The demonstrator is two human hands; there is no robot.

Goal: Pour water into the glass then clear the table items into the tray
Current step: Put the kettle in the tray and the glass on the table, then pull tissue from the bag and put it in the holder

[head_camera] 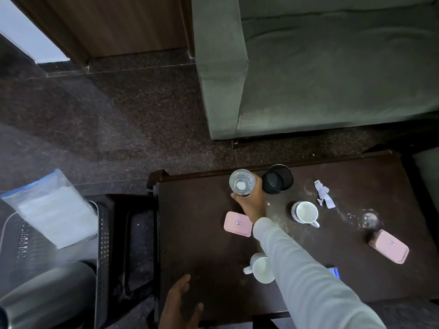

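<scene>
A clear drinking glass point(242, 181) stands near the far edge of the dark wooden table point(204, 245). My right hand point(251, 203) reaches across the table and wraps around it. Right beside the glass stands a black tumbler point(277, 179). My left hand point(180, 302) rests flat and open on the table's near left edge. Two white mugs sit on the table, one point(305, 213) at centre right and one point(260, 268) partly under my sleeve. Two pink lidded boxes lie there, one point(238, 224) left of my wrist and one point(390, 246) at the right. A black perforated tray point(103, 245) lies left of the table.
Crumpled paper scraps point(323, 194) lie at the table's far right, with a wet smear point(368, 219) nearby. A clear bag holding white material point(52, 207) rests on the tray. A grey-green sofa point(308, 67) stands beyond the table. A blue object point(335, 273) peeks out by my right sleeve.
</scene>
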